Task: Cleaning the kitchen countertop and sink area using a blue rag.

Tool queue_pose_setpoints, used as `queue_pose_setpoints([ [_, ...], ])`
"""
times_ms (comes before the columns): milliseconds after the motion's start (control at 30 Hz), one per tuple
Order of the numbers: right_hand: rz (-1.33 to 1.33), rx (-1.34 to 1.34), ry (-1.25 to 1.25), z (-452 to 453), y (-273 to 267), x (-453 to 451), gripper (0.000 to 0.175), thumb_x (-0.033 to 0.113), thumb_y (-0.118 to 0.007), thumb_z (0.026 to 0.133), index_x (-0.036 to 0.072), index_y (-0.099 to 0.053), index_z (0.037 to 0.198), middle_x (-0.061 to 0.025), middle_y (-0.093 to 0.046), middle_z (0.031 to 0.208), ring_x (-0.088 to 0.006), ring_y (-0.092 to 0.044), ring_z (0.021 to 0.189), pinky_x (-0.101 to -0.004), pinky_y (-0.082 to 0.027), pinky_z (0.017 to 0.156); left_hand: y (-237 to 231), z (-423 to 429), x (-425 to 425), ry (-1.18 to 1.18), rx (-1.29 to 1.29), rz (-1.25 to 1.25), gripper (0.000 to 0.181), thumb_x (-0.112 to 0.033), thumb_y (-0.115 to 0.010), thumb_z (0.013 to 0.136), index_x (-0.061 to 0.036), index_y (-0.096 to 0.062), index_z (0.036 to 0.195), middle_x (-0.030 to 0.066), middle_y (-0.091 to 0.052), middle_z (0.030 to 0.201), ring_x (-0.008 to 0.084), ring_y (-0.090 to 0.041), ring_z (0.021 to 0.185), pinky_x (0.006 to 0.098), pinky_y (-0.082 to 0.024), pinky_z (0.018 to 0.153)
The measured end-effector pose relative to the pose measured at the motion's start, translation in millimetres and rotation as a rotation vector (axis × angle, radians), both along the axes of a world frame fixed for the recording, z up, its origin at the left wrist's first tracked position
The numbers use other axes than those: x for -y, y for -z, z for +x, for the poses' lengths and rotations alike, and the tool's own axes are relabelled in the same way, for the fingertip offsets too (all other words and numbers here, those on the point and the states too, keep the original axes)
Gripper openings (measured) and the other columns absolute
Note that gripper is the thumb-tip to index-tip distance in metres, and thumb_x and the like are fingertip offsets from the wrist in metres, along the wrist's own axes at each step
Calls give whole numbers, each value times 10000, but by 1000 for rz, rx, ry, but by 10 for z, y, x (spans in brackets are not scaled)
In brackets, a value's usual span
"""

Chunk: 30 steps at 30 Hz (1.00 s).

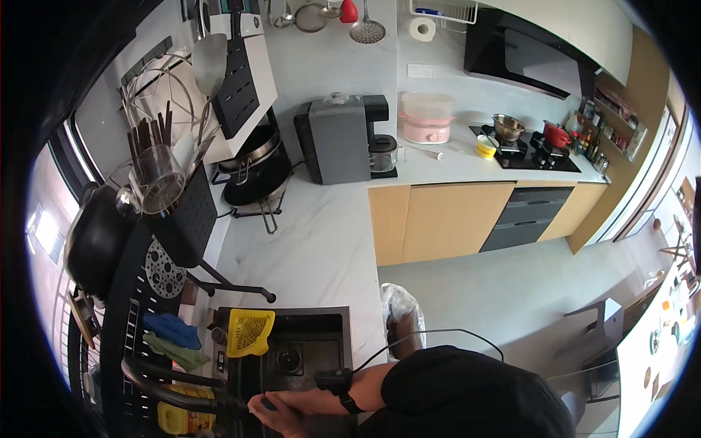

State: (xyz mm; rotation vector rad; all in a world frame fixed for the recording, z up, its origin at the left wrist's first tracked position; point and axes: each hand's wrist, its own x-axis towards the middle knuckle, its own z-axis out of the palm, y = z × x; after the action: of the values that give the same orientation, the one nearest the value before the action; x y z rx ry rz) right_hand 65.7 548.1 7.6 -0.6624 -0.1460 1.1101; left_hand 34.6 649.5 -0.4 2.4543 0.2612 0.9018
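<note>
My left hand (279,419) and my right hand (293,400) are close together over the near end of the dark sink (309,350), beside the black faucet (181,401). A small dark-blue item (268,404) shows between them, with the left fingers curled around it. What it is, and whether the right hand also grips it, is unclear. A strap with a black device (335,379) is worn on my right forearm. Over the sink's upper left corner sits a yellow plastic strainer basket (249,332). The drain (288,359) lies beyond my hands.
A black rack (202,216) with chopsticks and utensils rises at the left. Blue (172,330) and green (178,350) cloths lie beside a yellow container (186,411). A lined trash bin (404,317) stands by the counter. A coffee machine (339,142) occupies the corner.
</note>
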Motion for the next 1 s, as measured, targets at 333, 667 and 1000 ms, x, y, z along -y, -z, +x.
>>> queue_pose_setpoints([
  [333,-366,151,161,-238,31,35,331,424,-383,880,154,-496,1034,-9,-523,968,-128,-469,871,-281,-391,750,-65,-183,130,81,126,9,289,-188,-505,864,11,-508,654,108,-439,618,277,-457,606,382,-371,604],
  [667,-474,331,128,-330,277,-112,296,394,-442,861,127,-524,963,-7,-541,884,-127,-488,794,-282,-406,699,31,-306,140,118,92,-13,291,-123,-499,830,18,-556,582,168,-516,533,300,-485,504,379,-381,486],
  [1000,-573,411,164,-317,415,-24,272,363,-502,843,101,-551,893,-5,-558,799,-126,-506,718,-283,-422,648,-171,-358,470,154,133,-161,309,-166,-520,824,-1,-515,562,167,-483,523,343,-473,500,394,-371,496],
])
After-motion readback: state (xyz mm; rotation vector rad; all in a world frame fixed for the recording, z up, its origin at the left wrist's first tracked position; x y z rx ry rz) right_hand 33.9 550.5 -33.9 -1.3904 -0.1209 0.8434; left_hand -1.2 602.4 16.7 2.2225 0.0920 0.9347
